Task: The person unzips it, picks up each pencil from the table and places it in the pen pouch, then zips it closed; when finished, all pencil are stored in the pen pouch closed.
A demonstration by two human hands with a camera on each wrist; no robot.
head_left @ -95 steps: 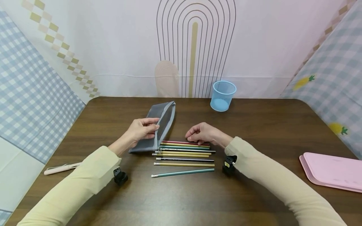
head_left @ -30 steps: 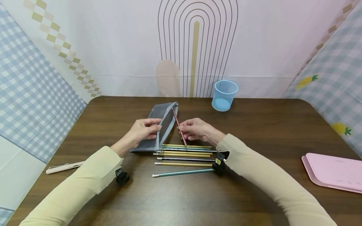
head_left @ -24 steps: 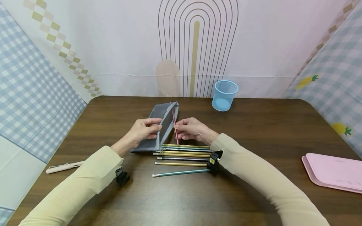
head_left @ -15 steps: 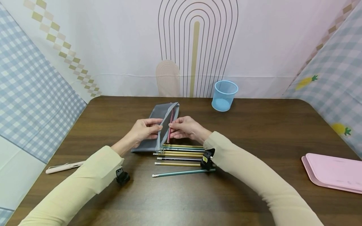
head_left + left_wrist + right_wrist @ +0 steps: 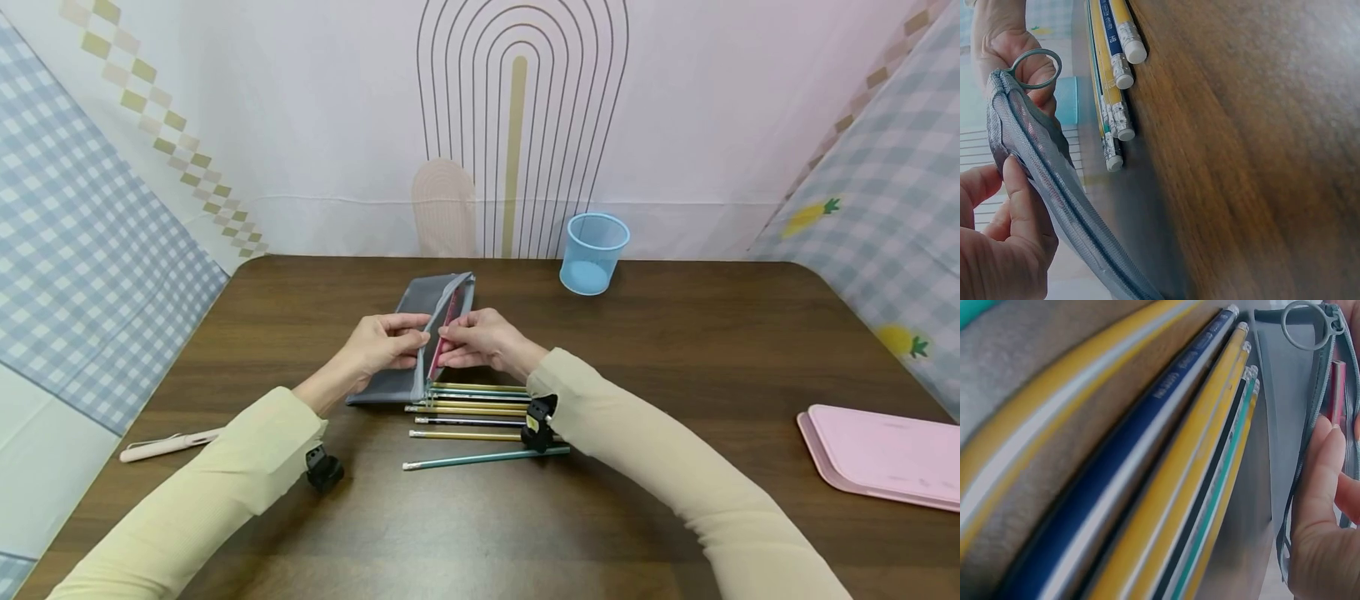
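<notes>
Left hand (image 5: 382, 343) pinched the edge of the grey mesh zip pouch (image 5: 420, 321) on the dark wood table (image 5: 675, 350), w/ right hand (image 5: 480, 340) gripping a red pencil (image 5: 439, 337) partway inside its opening. Row of loose pencils (image 5: 468, 412) lay just in front, nr the pouch

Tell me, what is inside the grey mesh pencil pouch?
A red pencil lies in the open mouth of the grey mesh pencil pouch, held by the right hand. The mesh and both hands hide whatever lies deeper.
</notes>
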